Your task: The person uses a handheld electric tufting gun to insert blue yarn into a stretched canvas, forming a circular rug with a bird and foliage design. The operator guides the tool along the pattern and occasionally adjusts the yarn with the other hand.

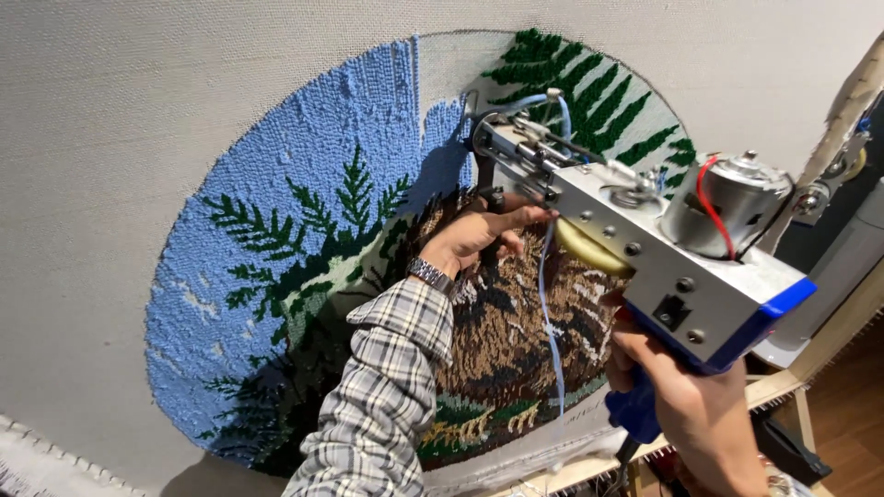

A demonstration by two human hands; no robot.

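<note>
A metal tufting gun with a blue grip and a round motor on top points its needle into a stretched grey cloth. My right hand is closed around the blue rear handle. My left hand, with a wristwatch and a plaid sleeve, grips the gun's front handle under the barrel. Light blue yarn hangs from the gun and feeds to the needle. On the cloth is a round tufted picture with blue sky, dark green fir branches and a brown middle part.
The wooden frame holding the cloth shows at the lower right, with a frame corner and clamp at the upper right. Wooden floor lies beyond it. Bare cloth surrounds the picture.
</note>
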